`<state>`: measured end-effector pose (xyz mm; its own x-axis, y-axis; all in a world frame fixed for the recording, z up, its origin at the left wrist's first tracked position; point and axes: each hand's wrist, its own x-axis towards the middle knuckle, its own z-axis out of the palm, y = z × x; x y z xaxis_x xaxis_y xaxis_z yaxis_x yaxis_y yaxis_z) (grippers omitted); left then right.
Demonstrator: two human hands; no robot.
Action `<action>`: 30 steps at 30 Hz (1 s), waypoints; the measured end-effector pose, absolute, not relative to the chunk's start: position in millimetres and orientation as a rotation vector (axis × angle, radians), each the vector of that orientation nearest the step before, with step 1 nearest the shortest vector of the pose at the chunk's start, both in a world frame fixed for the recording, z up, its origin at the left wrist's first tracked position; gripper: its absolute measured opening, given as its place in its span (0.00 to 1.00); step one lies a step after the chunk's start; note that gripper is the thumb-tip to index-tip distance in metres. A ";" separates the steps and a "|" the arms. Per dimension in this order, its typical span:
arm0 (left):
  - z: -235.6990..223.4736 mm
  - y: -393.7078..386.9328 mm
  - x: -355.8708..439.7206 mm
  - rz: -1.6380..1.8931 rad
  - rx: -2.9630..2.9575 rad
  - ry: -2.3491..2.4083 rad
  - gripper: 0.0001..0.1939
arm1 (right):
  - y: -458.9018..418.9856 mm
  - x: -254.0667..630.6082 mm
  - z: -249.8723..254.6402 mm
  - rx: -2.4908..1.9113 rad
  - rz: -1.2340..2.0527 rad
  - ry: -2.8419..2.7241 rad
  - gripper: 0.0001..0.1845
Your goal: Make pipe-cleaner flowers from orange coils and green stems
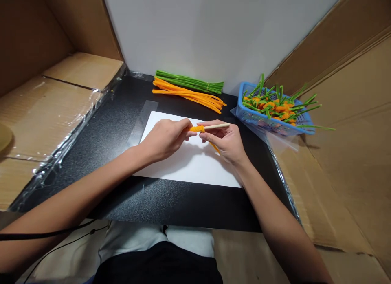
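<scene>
Over a white sheet (pixel 189 161), an orange pipe cleaner (pixel 197 129) is coiled around a thin pale wooden stick (pixel 216 126). My left hand (pixel 169 139) is closed, thumb and fingers pinching the left end of the coil, and hides that end of the stick. My right hand (pixel 226 139) is closed too, its thumb and fingers at the coil's right end beside the bare part of the stick. A loose tail of the pipe cleaner hangs below the right fingers.
Behind the sheet lie bundles of green pipe cleaners (pixel 189 81) and orange pipe cleaners (pixel 189 95). A blue basket (pixel 244 108) of green and orange twisted pieces stands at the right on clear plastic. Cardboard panels (pixel 351 113) flank the black table (pixel 165 198); a white wall rises behind.
</scene>
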<state>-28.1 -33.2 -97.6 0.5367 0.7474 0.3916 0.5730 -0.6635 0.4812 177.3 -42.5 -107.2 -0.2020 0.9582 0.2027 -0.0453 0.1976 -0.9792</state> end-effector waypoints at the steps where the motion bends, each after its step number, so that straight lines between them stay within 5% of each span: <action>1: -94.3 -33.1 -28.3 0.811 2.419 1.047 0.18 | -42.1 178.1 -107.8 -0.927 1.218 -1.428 0.16; 9: -83.9 -34.5 -28.3 0.525 2.032 0.874 0.26 | -41.1 178.3 -107.2 -0.922 1.216 -1.459 0.12; 21: -108.1 -36.3 -22.2 0.999 2.708 1.302 0.20 | -44.2 170.9 -107.6 -0.958 1.185 -1.375 0.11; 26: -92.0 -34.0 -26.8 0.805 2.419 1.111 0.19 | -41.2 177.2 -108.0 -0.885 1.254 -1.395 0.18; 30: -82.3 -33.7 -29.3 0.612 2.216 0.929 0.23 | -40.3 180.7 -109.2 -0.876 1.268 -1.427 0.11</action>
<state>-29.3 -33.7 -82.3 0.6400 0.7506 0.1643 0.4469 -0.5376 0.7150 180.7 -40.3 -109.2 -0.2434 0.9475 0.2073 -0.0948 0.1895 -0.9773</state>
